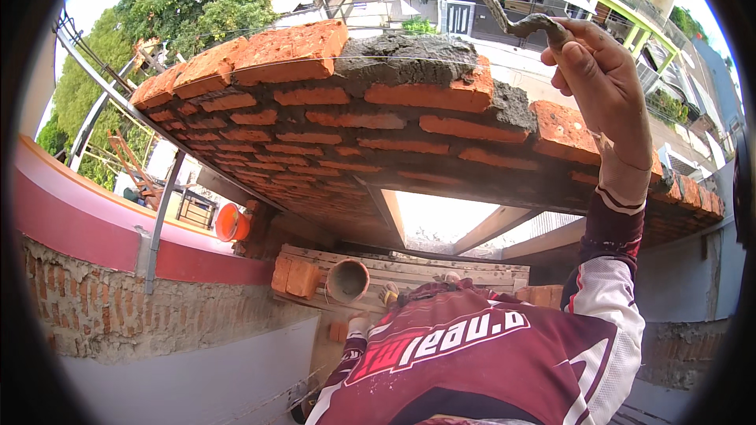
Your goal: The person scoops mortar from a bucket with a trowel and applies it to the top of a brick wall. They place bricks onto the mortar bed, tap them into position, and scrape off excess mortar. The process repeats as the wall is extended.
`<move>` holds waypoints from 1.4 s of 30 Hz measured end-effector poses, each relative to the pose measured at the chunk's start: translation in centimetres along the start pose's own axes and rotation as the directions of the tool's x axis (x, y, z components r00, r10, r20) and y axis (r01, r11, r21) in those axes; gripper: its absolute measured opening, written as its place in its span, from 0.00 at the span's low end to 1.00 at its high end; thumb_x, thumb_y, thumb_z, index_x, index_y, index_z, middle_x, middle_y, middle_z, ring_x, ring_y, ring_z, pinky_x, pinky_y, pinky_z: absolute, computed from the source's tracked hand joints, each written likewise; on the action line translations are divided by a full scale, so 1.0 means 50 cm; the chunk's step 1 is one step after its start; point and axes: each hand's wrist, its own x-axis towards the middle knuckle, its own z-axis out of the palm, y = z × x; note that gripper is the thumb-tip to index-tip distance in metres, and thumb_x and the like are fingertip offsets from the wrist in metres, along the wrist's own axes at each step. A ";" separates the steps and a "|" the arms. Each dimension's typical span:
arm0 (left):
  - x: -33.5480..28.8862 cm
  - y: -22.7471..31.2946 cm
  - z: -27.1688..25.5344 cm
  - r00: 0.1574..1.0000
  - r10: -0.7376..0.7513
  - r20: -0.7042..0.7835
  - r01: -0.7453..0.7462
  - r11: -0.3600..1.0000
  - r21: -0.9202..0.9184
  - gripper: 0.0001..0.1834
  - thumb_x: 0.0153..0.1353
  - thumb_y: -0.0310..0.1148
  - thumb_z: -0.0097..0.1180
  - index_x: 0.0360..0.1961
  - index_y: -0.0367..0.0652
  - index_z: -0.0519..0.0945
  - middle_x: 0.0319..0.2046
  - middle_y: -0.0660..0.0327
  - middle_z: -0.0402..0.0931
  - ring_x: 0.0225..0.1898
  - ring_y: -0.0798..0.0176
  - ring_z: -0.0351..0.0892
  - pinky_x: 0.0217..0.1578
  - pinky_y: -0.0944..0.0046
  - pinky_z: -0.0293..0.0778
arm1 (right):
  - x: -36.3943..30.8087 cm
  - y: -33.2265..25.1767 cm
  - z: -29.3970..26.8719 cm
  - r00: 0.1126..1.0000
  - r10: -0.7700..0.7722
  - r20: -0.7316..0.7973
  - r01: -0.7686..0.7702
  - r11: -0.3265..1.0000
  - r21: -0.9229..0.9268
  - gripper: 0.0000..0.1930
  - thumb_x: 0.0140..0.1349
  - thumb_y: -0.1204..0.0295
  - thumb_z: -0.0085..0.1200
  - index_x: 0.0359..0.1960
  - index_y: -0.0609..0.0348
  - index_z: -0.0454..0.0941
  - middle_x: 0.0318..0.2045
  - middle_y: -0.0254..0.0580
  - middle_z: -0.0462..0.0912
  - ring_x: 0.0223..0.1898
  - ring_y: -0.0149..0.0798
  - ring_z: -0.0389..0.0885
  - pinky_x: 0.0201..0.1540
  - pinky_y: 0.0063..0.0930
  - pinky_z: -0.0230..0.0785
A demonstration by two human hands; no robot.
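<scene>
You are gripping a mortar-caked trowel (pixel 512 12) in your right hand (pixel 602 79) at one o'clock, above wet mortar (pixel 405 59) topping the brick wall (pixel 315 122), left hand (pixel 358 324) low at six o'clock, grip unclear, street beyond.

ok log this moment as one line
right hand: raised, gripping mortar-caked metal trowel | left hand: low near stacked bricks, grip unclear | grey wet mortar bed on red brick wall top

Trowel (pixel 504 8) blade cut off at top edge; left hand hidden below the torso.
</scene>
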 end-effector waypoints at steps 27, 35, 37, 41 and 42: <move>0.138 0.011 -0.114 0.992 0.034 0.121 -0.012 0.984 -0.177 0.17 0.59 0.44 0.62 0.44 0.47 0.86 0.39 0.51 0.87 0.42 0.51 0.86 0.44 0.55 0.79 | -0.351 0.145 0.058 0.664 0.585 0.465 -0.635 0.770 -0.060 0.23 0.70 0.56 0.58 0.48 0.71 0.79 0.28 0.38 0.82 0.28 0.29 0.81 0.33 0.25 0.75; 0.095 0.033 -0.006 0.946 -0.323 0.022 0.287 0.805 -0.519 0.16 0.55 0.42 0.64 0.31 0.38 0.85 0.30 0.51 0.86 0.33 0.53 0.87 0.39 0.53 0.81 | -0.875 0.601 0.220 0.107 0.900 0.422 -0.079 0.431 -0.899 0.20 0.74 0.58 0.41 0.47 0.52 0.85 0.45 0.54 0.85 0.50 0.56 0.84 0.55 0.46 0.76; 0.072 0.025 0.037 0.926 -0.377 0.009 0.315 0.760 -0.569 0.15 0.56 0.42 0.64 0.27 0.39 0.82 0.26 0.50 0.85 0.30 0.51 0.86 0.35 0.50 0.78 | -0.996 0.615 0.144 -0.091 0.878 0.471 0.019 0.474 -0.880 0.20 0.73 0.57 0.41 0.53 0.52 0.83 0.51 0.52 0.84 0.56 0.56 0.81 0.58 0.46 0.74; 0.066 0.010 0.126 0.899 -0.384 0.211 0.430 0.866 -0.257 0.22 0.67 0.49 0.54 0.47 0.41 0.83 0.49 0.52 0.84 0.51 0.54 0.85 0.53 0.54 0.79 | -0.998 0.584 0.020 -0.370 0.875 0.313 0.011 0.341 -0.940 0.22 0.70 0.54 0.46 0.54 0.54 0.81 0.49 0.56 0.84 0.56 0.60 0.80 0.57 0.48 0.74; 0.067 0.006 0.158 0.879 -0.404 0.255 0.465 0.844 -0.267 0.24 0.68 0.51 0.51 0.51 0.42 0.81 0.54 0.53 0.81 0.55 0.54 0.82 0.56 0.55 0.77 | -0.971 0.574 0.012 -0.406 0.873 0.271 0.039 0.313 -0.949 0.23 0.70 0.53 0.47 0.54 0.55 0.81 0.49 0.57 0.84 0.55 0.61 0.80 0.57 0.49 0.73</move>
